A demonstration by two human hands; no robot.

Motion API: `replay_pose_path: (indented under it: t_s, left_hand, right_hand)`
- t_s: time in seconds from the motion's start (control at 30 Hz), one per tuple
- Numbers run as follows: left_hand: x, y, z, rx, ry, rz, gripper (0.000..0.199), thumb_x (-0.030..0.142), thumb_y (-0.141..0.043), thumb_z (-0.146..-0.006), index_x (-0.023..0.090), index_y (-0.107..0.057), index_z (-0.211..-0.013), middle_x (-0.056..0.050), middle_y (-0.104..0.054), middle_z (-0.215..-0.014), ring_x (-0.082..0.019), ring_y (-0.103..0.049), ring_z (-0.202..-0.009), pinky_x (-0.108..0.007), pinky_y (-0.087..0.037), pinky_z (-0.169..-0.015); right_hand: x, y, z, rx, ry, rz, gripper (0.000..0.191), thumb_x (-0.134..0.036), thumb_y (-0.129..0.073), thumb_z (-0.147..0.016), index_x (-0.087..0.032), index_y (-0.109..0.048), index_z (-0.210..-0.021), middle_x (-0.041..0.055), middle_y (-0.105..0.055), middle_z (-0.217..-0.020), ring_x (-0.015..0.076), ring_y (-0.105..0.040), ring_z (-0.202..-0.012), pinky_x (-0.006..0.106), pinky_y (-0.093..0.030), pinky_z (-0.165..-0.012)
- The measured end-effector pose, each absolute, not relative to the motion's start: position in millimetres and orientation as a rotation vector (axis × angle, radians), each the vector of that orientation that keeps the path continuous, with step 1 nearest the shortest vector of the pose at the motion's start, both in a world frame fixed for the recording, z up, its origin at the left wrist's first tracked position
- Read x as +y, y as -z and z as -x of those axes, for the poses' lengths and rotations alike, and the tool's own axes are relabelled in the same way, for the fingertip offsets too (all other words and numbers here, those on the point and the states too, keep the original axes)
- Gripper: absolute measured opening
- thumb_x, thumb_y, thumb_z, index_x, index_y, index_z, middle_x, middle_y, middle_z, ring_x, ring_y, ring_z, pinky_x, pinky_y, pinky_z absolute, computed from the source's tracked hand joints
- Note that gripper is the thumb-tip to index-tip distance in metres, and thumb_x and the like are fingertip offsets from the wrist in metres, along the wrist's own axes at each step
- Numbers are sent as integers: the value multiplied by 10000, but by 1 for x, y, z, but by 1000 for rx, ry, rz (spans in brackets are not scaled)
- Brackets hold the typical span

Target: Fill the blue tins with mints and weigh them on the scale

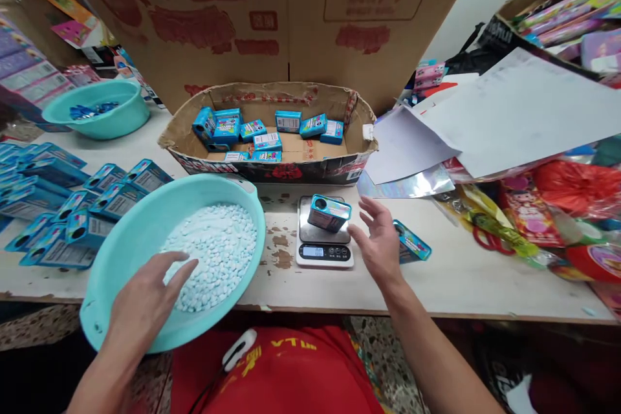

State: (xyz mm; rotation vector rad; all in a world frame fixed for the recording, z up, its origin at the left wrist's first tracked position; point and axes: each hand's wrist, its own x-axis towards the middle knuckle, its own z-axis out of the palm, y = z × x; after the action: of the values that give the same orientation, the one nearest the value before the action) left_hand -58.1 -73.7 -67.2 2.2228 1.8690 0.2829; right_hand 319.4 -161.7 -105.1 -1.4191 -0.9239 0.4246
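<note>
My left hand (152, 294) is over the near side of a turquoise basin (121, 259), fingers apart beside a heap of small pale-blue candies (218, 255). On the metal plate of a small white scale (325, 252) stands a blue box (330, 213) with a dark round hole in its top; the display seems to read 0.0. Just right of that box is my right hand (376, 236), its fingers spread and holding nothing. Another blue box (411, 242) lies behind my right hand, partly hidden by it.
An open cardboard tray (272, 171) holding several blue boxes stands behind the scale. Many blue boxes (58, 249) are grouped at the left. A smaller turquoise basin (104, 123) sits at the back left. Papers (524, 110), red scissors (490, 240) and colourful packets lie at the right.
</note>
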Motion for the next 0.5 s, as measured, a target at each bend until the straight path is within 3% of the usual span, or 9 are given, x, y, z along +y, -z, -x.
replay_pose_path:
  t_s: [0.07,0.23,0.37,0.5]
  left_hand:
    - [-79,67,57,1920,-309,-2175,377,531,-434,-869,240,-657,-955,-58,-680,-1090,-291,-637,-971,-362,-462,-805]
    - [-81,66,51,1933,-352,-2070,397,446,-417,-899,255,-577,-1209,-59,-651,-1179,-260,-633,-1003,-337,-453,-804]
    - [-79,62,45,1979,-264,-1988,328,441,-446,-880,254,-633,-1074,-37,-671,-1156,-263,-627,-1021,-331,-438,-821]
    - [-80,60,43,2006,-237,-1985,345,470,-434,-876,258,-636,-1060,-25,-674,-1158,-272,-620,-1045,-324,-434,-818]
  right_hand:
    - [-179,103,-318,-847,-382,1390,483,-345,-719,-781,-239,-532,-1214,96,-545,-1253,229,-552,-1150,451,-445,-1005]
    - [-207,107,-307,-759,-421,1419,341,-303,-691,-817,-221,-585,-1131,83,-594,-1123,200,-616,-993,406,-492,-931]
    - [-211,113,-302,-751,-471,1447,308,-298,-691,-816,-216,-599,-1099,74,-589,-1093,192,-618,-960,389,-504,-903]
    - [-210,116,-303,-744,-486,1467,297,-303,-690,-816,-211,-606,-1085,66,-594,-1056,188,-617,-946,384,-501,-899]
